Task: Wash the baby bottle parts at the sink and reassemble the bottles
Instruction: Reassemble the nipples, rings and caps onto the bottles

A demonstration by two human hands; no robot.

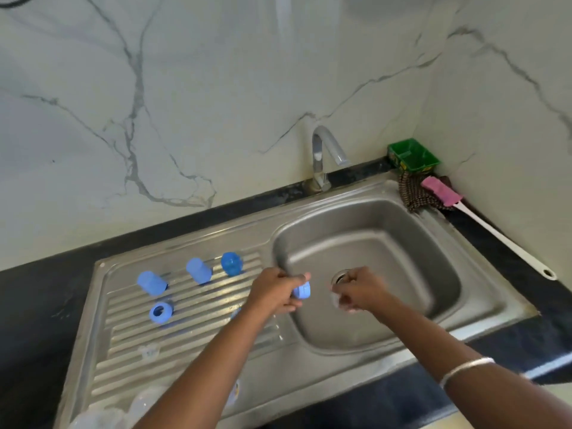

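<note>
My left hand (274, 291) grips a blue bottle ring (301, 290) at the left rim of the sink basin (387, 243). My right hand (360, 289) hangs over the basin by the drain (340, 277), fingers curled; I cannot tell what, if anything, they pinch. Two blue caps (151, 283), another ring (160, 311) and a darker blue cap (231, 263) lie on the ribbed drainboard (192, 342).

1. Green plastic box (413, 156) tucked in the back right corner, up against the marble wall (154, 103).
2. Dark mesh scrubber (413, 193) just in front of it.
3. Pink brush (442, 191) with a long white handle lying along the black table (37, 292) by the right wall.
</note>
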